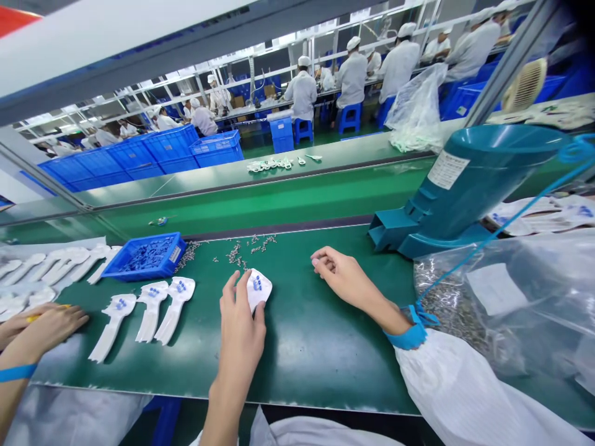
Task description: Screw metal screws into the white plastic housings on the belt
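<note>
My left hand [242, 325] grips a white plastic part [260, 290] with small blue pieces on its face, thumb on one side and fingers on the other. The lower end of that part is hidden by the hand. To the right, my right hand [343, 275] hovers over the green bench with thumb and fingertips pinched together; anything between them is too small to make out. Left of my left hand lie three similar white handle-shaped parts [151, 310] with blue pieces. Small metal pieces like screws [236, 253] are scattered beyond my left hand.
A blue tray [171, 270] of small blue pieces stands at left. A co-worker's hands [44, 328] rest by more white parts [69, 263]. On the right are a teal funnel-shaped container [469, 186] and a clear bag [525, 272] with metal pieces. Behind runs a green conveyor [260, 204].
</note>
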The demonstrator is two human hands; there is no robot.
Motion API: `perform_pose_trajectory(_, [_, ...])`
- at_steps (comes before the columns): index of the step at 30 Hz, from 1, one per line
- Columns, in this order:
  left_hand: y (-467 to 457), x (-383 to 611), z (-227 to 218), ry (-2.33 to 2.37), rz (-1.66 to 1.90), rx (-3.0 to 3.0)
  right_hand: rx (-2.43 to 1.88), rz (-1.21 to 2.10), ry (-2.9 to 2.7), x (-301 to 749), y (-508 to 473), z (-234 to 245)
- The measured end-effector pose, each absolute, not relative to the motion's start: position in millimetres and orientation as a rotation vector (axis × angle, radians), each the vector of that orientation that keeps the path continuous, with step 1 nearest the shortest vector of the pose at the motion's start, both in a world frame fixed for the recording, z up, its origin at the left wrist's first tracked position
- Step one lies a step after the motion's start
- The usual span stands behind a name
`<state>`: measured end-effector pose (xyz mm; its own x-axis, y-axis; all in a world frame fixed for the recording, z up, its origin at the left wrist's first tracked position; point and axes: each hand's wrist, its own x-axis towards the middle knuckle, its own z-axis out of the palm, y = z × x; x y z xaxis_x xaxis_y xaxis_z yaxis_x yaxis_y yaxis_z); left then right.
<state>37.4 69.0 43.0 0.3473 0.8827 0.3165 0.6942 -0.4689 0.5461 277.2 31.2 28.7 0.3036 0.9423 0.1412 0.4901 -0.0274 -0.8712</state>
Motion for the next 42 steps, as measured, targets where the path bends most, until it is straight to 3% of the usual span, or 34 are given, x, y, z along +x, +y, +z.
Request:
perform_pose_trajectory(8, [191, 126, 86, 1.240, 0.897, 2.480, -1.645, 0.640, -1.385, 273, 32, 28])
perform_pose_trajectory(14, [275, 220, 82, 1.319, 0.863, 2.536, -1.702, 0.593, -1.494, 278, 37, 21])
perform_pose_trajectory(20, [286, 233, 77, 1.287, 0.799, 2.607, -1.740, 0.560, -1.476, 284, 40, 21])
perform_pose_trajectory(24, [268, 187, 91, 1.266, 0.736, 2.685, -1.765, 0.542, -1.515, 281, 39, 20])
perform_pose_trajectory(29, [190, 54, 104, 1.346, 0.720, 2.685, -1.782, 0.492, -1.588, 262, 38, 19])
perform_pose_trajectory(32, [137, -48, 79, 1.700, 0.758, 2.629, -1.757, 0.419, -1.733, 237, 39, 19])
perform_pose_trajectory(35, [109, -132, 36, 2.095, 0.572, 2.579, -1.709, 0.317, -1.911, 208, 49, 20])
perform_pose_trajectory(38, [101, -174, 8, 2.123, 0.452, 2.564, -1.707, 0.190, -2.030, 187, 68, 20])
perform_pose_trajectory(42, [100, -167, 4, 2.051, 0.430, 2.471, -1.775, 0.081, -2.105, 173, 94, 23])
